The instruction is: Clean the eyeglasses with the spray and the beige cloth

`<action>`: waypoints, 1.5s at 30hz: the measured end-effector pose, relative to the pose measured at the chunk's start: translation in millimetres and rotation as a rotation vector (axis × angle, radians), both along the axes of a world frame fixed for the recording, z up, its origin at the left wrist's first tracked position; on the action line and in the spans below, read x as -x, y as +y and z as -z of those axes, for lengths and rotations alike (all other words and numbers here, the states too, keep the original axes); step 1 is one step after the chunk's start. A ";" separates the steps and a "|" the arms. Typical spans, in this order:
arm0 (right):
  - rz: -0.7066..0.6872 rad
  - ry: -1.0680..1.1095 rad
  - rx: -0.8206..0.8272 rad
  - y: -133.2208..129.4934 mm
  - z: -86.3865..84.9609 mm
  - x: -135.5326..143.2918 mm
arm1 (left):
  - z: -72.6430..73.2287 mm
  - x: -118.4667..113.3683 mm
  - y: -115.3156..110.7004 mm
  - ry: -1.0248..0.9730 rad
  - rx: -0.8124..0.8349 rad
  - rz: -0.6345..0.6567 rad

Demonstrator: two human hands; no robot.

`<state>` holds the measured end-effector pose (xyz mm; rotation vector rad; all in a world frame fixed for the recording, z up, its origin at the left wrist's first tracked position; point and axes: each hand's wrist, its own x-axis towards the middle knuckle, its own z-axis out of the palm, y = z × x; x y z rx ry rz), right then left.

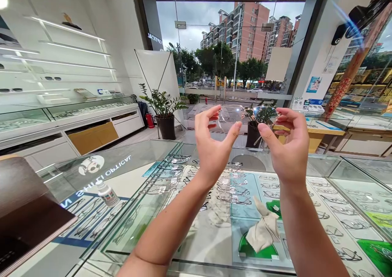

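Held up in front of me is a pair of clear eyeglasses (pixel 235 112), with the street door behind its lenses. My left hand (pixel 214 140) grips the left end of the frame between fingers and thumb. At the other end, the fingers of my right hand (pixel 286 142) pinch the frame near its hinge. A crumpled pale cleaning cloth (pixel 263 233) lies on the glass counter (pixel 208 248) below my right forearm. Farther left on the glass stands a small white bottle (pixel 108 194) with a printed label.
Rows of eyeglasses (pixel 234 189) fill the display under and on the counter. A dark brown folder-like object (pixel 27 215) covers the near left corner. Beyond the counter stand potted plants (pixel 167 123), a fire extinguisher (pixel 150 120) and glass doors (pixel 220 81).
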<state>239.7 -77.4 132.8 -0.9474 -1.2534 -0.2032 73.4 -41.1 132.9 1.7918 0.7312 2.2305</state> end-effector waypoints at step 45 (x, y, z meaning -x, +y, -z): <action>-0.004 -0.014 -0.004 -0.9 -0.6 0.4 | 5.1 -5.7 2.5 -0.034 -0.043 -0.025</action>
